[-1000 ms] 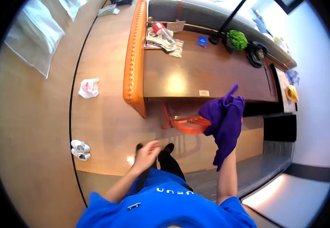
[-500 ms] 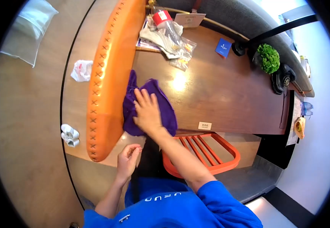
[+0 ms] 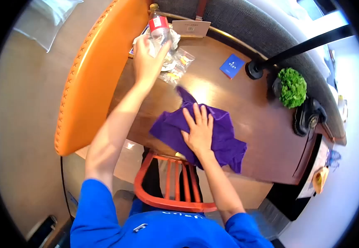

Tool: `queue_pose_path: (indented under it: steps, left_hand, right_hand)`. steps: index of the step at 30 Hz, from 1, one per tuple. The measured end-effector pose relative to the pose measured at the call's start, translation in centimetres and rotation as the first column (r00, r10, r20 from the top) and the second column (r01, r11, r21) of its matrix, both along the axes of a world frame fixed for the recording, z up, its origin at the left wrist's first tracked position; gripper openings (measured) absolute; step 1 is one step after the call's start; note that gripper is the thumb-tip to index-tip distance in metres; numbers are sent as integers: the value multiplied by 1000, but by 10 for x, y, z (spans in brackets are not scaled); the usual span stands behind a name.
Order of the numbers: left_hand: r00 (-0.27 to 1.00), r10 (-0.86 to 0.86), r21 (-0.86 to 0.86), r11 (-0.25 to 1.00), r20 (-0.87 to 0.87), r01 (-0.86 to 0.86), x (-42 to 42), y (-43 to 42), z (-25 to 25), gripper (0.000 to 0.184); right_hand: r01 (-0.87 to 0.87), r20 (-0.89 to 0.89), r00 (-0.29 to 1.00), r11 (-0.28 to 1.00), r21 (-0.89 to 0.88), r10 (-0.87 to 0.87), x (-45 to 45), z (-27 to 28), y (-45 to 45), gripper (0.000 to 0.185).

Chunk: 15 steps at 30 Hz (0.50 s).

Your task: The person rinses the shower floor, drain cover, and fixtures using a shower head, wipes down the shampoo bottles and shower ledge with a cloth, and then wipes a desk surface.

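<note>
A purple cloth (image 3: 225, 136) lies spread and creased on the brown tabletop near its front edge. My right hand (image 3: 200, 133) presses flat on it with fingers stretched out. Farther left, my left hand (image 3: 148, 60) is at the lower part of a clear plastic bottle with a red label (image 3: 159, 23), thumb on one side and fingers on the other. Those fingers are slightly blurred. White cloth (image 3: 174, 39) shows behind the bottle, partly hidden by it and my hand. Beside them lies a clear plastic bag with small yellow items (image 3: 178, 66).
An orange padded seat back (image 3: 92, 70) borders the left side. A sign card (image 3: 191, 29) stands at the back. A blue card (image 3: 232, 66), a black stand (image 3: 254, 70), a green potted plant (image 3: 292, 88) and a black telephone (image 3: 309, 118) are to the right. A red chair (image 3: 173, 202) is in front.
My left hand has gone from below the table's edge up to the bottle. My right hand and the purple cloth have moved right, away from the orange seat. The view has shifted.
</note>
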<state>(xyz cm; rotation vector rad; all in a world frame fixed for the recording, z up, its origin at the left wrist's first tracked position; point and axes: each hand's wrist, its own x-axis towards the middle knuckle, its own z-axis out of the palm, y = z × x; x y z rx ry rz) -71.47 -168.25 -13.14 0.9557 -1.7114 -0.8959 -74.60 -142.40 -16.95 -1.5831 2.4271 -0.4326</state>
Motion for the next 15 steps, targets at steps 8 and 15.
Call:
queue_pose_path:
  steps: [8,15]
  left_hand:
    - [721,332,75,880,609,-469,-82,-51,-10,93]
    - [954,80,148,988,-288,-38,35,21,35,69]
  right_hand:
    - [43,98,995,988,-146,-29,-68,-6,37,70]
    - [51,96,995,980,-193,-33,-77,-7,30,63]
